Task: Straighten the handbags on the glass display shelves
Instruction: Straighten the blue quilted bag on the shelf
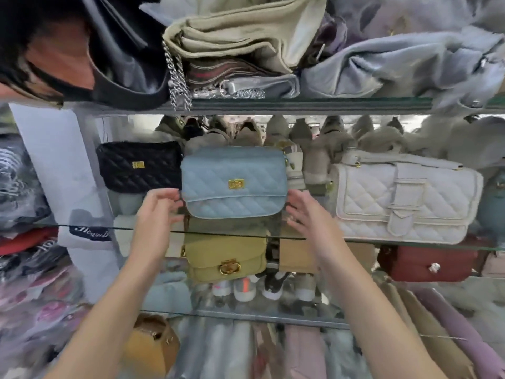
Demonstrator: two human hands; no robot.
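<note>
A light blue quilted handbag [233, 181] with a gold clasp stands upright at the middle of the glass shelf [363, 242]. My left hand [158, 212] is beside its lower left corner, fingers curled and apart, thumb close to the bag's edge. My right hand [306, 212] is beside its lower right corner, fingers spread, holding nothing. A black quilted handbag [139, 166] stands to the left of the blue one. A larger white quilted handbag [404, 198] with a strap buckle stands to the right.
The upper glass shelf [300, 105] holds a black bag [114, 50], a beige bag [240, 36], a chain strap and grey-blue bags [404, 58]. Below are a yellow-green bag [226, 258], a dark red bag [429, 262] and a mustard bag [150, 343]. Packaged clothes fill the left side.
</note>
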